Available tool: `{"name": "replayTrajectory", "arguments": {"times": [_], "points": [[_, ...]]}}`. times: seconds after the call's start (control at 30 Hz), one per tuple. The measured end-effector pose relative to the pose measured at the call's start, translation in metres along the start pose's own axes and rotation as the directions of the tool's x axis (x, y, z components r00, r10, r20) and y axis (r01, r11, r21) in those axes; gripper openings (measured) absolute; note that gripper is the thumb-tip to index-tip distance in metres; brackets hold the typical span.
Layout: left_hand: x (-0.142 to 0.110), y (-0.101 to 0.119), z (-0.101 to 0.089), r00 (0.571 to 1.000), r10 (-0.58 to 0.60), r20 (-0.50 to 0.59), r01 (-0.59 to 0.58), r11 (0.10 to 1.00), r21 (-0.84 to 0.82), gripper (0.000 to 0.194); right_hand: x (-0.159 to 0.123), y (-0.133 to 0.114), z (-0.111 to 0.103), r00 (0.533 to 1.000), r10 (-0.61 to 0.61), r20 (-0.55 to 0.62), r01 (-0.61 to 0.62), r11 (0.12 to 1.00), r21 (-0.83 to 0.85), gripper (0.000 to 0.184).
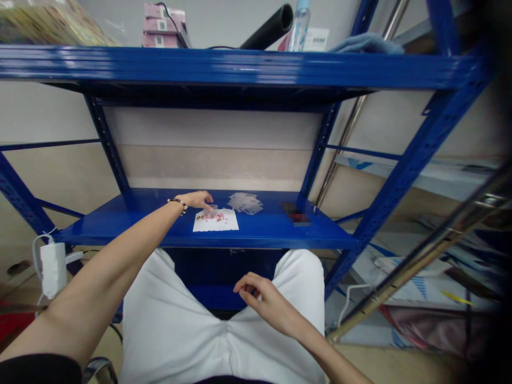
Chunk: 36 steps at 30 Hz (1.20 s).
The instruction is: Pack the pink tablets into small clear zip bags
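My left hand (199,199), with a beaded bracelet on the wrist, reaches over the back left of a white sheet (216,227). Its fingers are closed on a small clear plastic bag (210,209) just above the sheet. Small pink pieces (218,217) lie scattered on the sheet, some partly covered by the bag; their kind is too small to tell. To the right of the sheet is a loose pile of clear plastic bags (245,203). My right hand (262,298) hovers over my lap, away from the shelf, its fingers loosely curled and apart with nothing visible in them.
The sheet and bags lie on a blue metal shelf (160,233). A blurred dark object (295,213) is at its right. Overhead, an upper shelf (224,65) carries pink boxes (162,25), a black tube (268,28) and a bottle (300,26). A power strip (53,270) hangs at left.
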<state>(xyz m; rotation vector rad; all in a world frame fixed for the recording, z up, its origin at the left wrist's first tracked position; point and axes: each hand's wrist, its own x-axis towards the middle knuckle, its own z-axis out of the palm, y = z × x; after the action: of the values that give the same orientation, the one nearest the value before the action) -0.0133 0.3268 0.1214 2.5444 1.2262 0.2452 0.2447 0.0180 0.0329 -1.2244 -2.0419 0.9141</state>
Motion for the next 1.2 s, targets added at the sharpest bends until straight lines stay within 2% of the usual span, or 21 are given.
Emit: {"name": "replayTrajectory", "arguments": {"times": [0.1,0.2,0.3,0.4,0.53,0.67,0.73,0.77,0.83,0.87,0.93,1.07,1.2], "points": [[-0.015,-0.001,0.018,0.999,0.013,0.032,-0.013,1.000,0.001,0.066,0.005,0.002,0.003,1.000,-0.003,-0.004,0.003,1.000,-0.002,0.025],[-0.031,-0.002,0.033,0.999,0.031,0.040,-0.031,1.000,0.000,0.069,0.005,0.000,0.006,1.000,-0.029,0.006,0.029,1.000,-0.001,0.024],[-0.041,-0.003,0.039,0.998,0.065,0.000,-0.065,0.998,-0.009,0.068,0.006,-0.001,0.009,0.999,-0.046,-0.016,0.046,0.999,0.011,0.023],[-0.046,-0.005,0.041,0.994,0.108,-0.023,-0.109,0.991,-0.080,0.068,0.017,0.003,0.010,0.994,-0.064,-0.090,0.066,0.998,0.014,0.021],[-0.049,-0.010,0.046,0.986,0.151,-0.073,-0.160,0.977,-0.143,0.065,0.064,0.013,0.006,0.969,-0.143,-0.204,0.139,0.990,-0.034,0.021],[-0.051,-0.015,0.056,0.973,0.135,-0.188,-0.155,0.983,-0.097,0.060,0.140,0.018,-0.001,0.922,-0.254,-0.292,0.200,0.959,-0.203,0.023],[-0.055,-0.015,0.064,0.945,0.091,-0.313,-0.123,0.989,-0.083,0.054,0.178,0.018,-0.004,0.909,-0.290,-0.298,0.197,0.931,-0.307,0.025],[-0.058,-0.013,0.070,0.914,0.046,-0.404,-0.089,0.992,-0.089,0.050,0.195,0.019,-0.004,0.909,-0.307,-0.284,0.192,0.909,-0.369,0.024],[-0.067,-0.007,0.084,0.822,-0.064,-0.566,-0.008,0.992,-0.123,0.044,0.220,0.020,-0.005,0.908,-0.334,-0.253,0.176,0.852,-0.493,0.023],[-0.073,-0.003,0.093,0.775,-0.112,-0.622,0.028,0.989,-0.144,0.042,0.230,0.022,-0.005,0.910,-0.340,-0.239,0.163,0.821,-0.548,0.023],[-0.087,0.007,0.110,0.729,-0.144,-0.669,0.057,0.987,-0.150,0.039,0.240,0.025,-0.004,0.918,-0.339,-0.205,0.139,0.760,-0.635,0.024],[-0.109,0.022,0.132,0.713,-0.031,-0.700,0.036,0.999,-0.008,0.036,0.243,0.030,0.000,0.920,-0.379,-0.101,0.173,0.623,-0.763,0.021],[-0.113,0.028,0.137,0.721,0.034,-0.692,0.064,0.991,0.115,0.038,0.240,0.026,0.004,0.914,-0.404,-0.029,0.181,0.471,-0.863,0.026]]}}
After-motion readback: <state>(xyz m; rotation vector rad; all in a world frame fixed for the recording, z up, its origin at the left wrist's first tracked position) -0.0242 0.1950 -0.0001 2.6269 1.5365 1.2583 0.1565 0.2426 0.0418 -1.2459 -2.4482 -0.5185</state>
